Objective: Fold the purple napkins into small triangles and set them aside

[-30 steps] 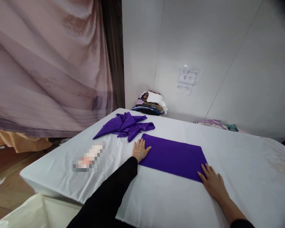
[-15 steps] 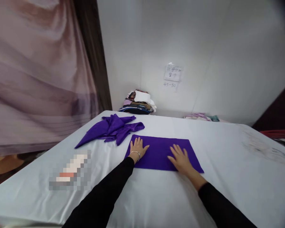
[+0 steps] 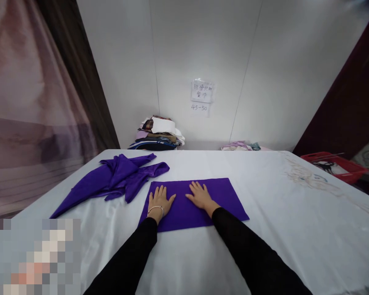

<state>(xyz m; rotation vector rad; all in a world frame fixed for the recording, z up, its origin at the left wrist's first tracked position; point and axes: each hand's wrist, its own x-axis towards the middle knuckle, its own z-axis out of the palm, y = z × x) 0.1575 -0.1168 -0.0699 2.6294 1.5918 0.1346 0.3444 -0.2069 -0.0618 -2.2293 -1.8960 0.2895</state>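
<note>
A purple cloth napkin (image 3: 215, 200) lies flat on the white-covered table in front of me, folded into a rectangle. On its left part my left hand (image 3: 160, 201) rests palm down, fingers spread, with a bracelet at the wrist. My right hand (image 3: 200, 196) lies flat near the middle of the cloth, fingers apart. Neither hand grips anything. Crumpled purple cloth (image 3: 119, 176) lies in a loose heap to the left of and behind the folded one.
White cloth covers the table (image 3: 295, 229). Behind its far edge are a stack of folded fabrics (image 3: 160, 133) and a low pile of cloths (image 3: 238, 146). A red basket (image 3: 350, 174) stands beyond the right edge. A pixelated patch (image 3: 37, 258) hides the lower left.
My right hand has slid left across the napkin, closer to my left hand. The left hand stays on the cloth's left part. The view has turned a little to the right.
</note>
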